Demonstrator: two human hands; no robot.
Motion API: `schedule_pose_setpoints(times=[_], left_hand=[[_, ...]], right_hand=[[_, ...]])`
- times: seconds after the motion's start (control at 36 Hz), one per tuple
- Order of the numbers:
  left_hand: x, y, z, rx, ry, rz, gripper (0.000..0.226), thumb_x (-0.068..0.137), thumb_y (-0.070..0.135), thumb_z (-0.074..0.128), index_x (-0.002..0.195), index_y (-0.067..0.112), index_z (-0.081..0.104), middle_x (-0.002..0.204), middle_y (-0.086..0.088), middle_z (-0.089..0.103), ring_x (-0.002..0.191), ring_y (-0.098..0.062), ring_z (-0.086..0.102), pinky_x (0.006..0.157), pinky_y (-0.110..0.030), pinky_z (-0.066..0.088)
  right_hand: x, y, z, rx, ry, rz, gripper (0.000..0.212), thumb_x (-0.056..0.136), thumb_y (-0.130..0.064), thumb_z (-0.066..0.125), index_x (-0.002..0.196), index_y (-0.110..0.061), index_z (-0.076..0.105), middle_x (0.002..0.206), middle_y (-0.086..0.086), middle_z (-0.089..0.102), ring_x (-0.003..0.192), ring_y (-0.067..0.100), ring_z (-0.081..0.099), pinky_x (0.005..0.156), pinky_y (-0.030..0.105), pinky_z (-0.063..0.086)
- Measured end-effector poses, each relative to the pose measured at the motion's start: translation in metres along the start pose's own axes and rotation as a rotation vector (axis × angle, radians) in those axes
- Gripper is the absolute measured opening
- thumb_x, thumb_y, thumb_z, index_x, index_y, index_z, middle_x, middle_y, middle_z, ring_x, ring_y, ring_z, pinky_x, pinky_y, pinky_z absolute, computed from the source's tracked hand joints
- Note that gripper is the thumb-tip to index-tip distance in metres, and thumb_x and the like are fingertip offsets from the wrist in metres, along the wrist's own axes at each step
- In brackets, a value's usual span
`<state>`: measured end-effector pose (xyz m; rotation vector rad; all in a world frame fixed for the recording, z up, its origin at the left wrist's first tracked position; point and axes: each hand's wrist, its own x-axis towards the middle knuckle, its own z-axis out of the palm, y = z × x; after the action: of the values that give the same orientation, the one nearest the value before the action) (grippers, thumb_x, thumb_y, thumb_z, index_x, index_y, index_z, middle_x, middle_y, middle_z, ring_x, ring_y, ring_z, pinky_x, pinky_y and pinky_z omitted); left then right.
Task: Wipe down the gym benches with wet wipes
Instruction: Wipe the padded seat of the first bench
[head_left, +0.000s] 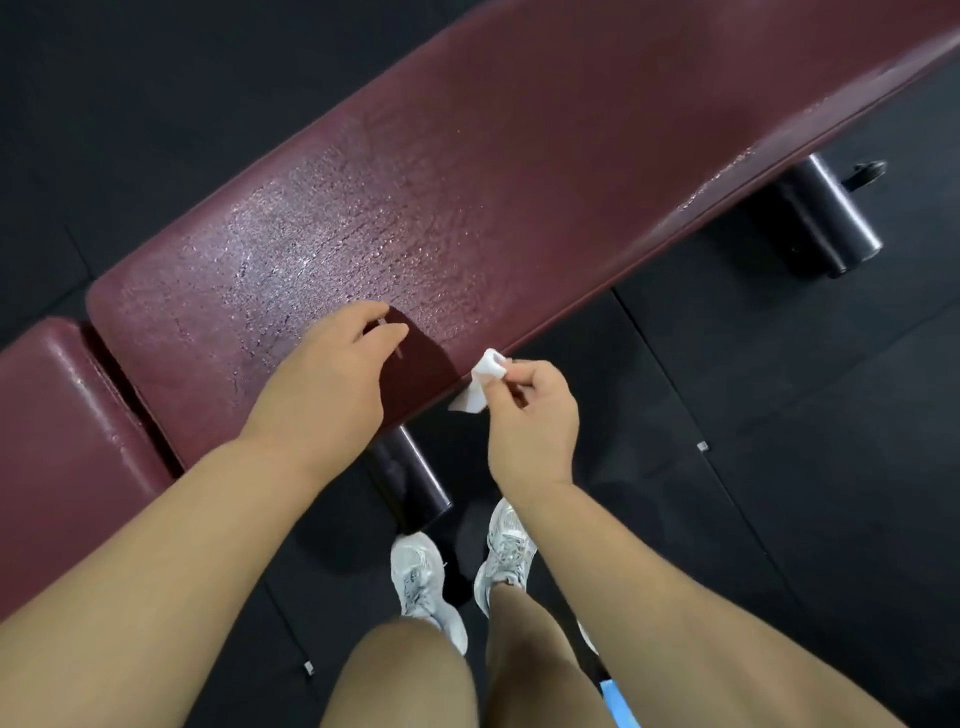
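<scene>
Though partly hidden, wipe (485, 382) between fingers (511, 375).

around the bench

the bench (467, 171) runs from your lower left to upper right. your left hand (332, 374) hangs over its near edge; your right hand (530, 415), just off that edge, pinches the wipe (480, 384). your shoes (462, 566) stand before it.

Dim overall; overhead glare on wet bench pad (363, 218); hand shadow at its near edge; wide-angle bending, soft corners.
</scene>
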<state>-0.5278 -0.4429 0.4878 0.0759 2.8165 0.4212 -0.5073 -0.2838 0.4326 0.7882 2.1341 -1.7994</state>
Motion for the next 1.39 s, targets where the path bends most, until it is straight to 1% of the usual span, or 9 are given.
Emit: schedule_pose_setpoints(times=[0.08,0.25,0.39,0.72,0.78,0.89,1.0,1.25,1.39], left_hand=[[0.018,0.006,-0.002,0.025,0.02,0.046,0.052,0.077,-0.016,0.051,0.124,0.004,0.058,0.134,-0.014,0.051,0.12,-0.036,0.049,0.093,-0.05,0.048],[0.045,0.023,-0.01,0.138,-0.273,-0.103,0.071,0.085,-0.009,0.036,0.147,0.023,0.024,0.158,0.007,0.002,0.145,-0.022,0.009,0.105,-0.042,0.033],[0.048,0.019,-0.011,0.152,-0.311,-0.099,0.072,0.083,-0.009,0.037,0.147,0.022,0.026,0.158,0.007,0.005,0.146,-0.021,0.007,0.109,-0.04,0.031],[0.057,0.029,-0.022,0.18,-0.384,-0.084,0.063,0.088,-0.005,0.033,0.146,0.02,0.026,0.158,0.004,0.005,0.145,-0.025,0.009,0.103,-0.039,0.035],[0.061,0.03,-0.023,0.186,-0.36,-0.075,0.06,0.089,-0.004,0.035,0.144,0.017,0.031,0.157,-0.001,0.014,0.143,-0.029,0.017,0.103,-0.04,0.036],[0.069,0.029,-0.021,0.07,-0.145,0.063,0.057,0.08,-0.007,0.037,0.133,0.008,0.051,0.132,-0.016,0.054,0.115,-0.042,0.05,0.09,-0.05,0.048],[0.087,0.049,-0.02,0.043,-0.052,0.271,0.067,0.071,0.01,0.016,0.119,0.005,0.062,0.117,-0.015,0.064,0.101,-0.04,0.06,0.075,-0.05,0.056],[0.137,0.099,-0.014,0.063,-0.119,0.324,0.065,0.067,-0.02,0.049,0.127,0.003,0.057,0.131,-0.021,0.054,0.125,-0.046,0.045,0.079,-0.055,0.051],[0.163,0.138,-0.016,0.116,-0.213,0.285,0.066,0.077,-0.013,0.044,0.138,0.013,0.046,0.149,-0.015,0.033,0.136,-0.045,0.024,0.089,-0.054,0.046]], right_hand=[[0.031,-0.012,-0.019,0.025,0.163,0.021,0.014,0.085,-0.005,0.063,0.083,-0.018,0.061,0.095,-0.001,0.066,0.087,0.008,0.063,0.076,0.015,0.048],[0.093,-0.034,-0.05,-0.026,0.379,0.076,0.014,0.09,-0.01,0.056,0.081,-0.021,0.054,0.088,0.0,0.061,0.074,0.009,0.054,0.061,0.017,0.043],[0.083,-0.031,-0.038,-0.137,0.382,0.061,0.019,0.093,-0.011,0.051,0.079,-0.023,0.048,0.1,0.003,0.061,0.076,0.003,0.052,0.061,0.004,0.04],[0.052,-0.018,-0.022,-0.253,0.252,0.025,0.025,0.089,-0.006,0.056,0.076,-0.026,0.051,0.098,0.003,0.06,0.086,0.01,0.057,0.075,0.012,0.044],[0.071,-0.026,-0.033,-0.234,0.365,0.006,0.024,0.091,-0.013,0.057,0.074,-0.028,0.049,0.094,0.006,0.062,0.082,0.011,0.058,0.078,0.023,0.048],[0.115,-0.065,-0.071,-0.163,0.545,-0.024,0.016,0.094,-0.016,0.054,0.078,-0.018,0.056,0.081,-0.004,0.06,0.063,-0.008,0.053,0.061,0.003,0.038],[0.139,-0.086,-0.099,-0.248,0.527,-0.003,0.019,0.092,-0.015,0.053,0.076,-0.024,0.056,0.084,-0.014,0.06,0.08,0.005,0.057,0.069,0.01,0.043],[0.106,-0.05,-0.086,-0.353,0.183,0.046,0.03,0.086,-0.008,0.054,0.072,-0.034,0.051,0.084,-0.024,0.055,0.076,-0.007,0.055,0.066,0.011,0.04],[0.174,-0.078,-0.134,-0.241,0.4,0.006,0.027,0.087,-0.008,0.057,0.068,-0.028,0.053,0.084,-0.001,0.063,0.076,0.009,0.057,0.071,0.019,0.045]])
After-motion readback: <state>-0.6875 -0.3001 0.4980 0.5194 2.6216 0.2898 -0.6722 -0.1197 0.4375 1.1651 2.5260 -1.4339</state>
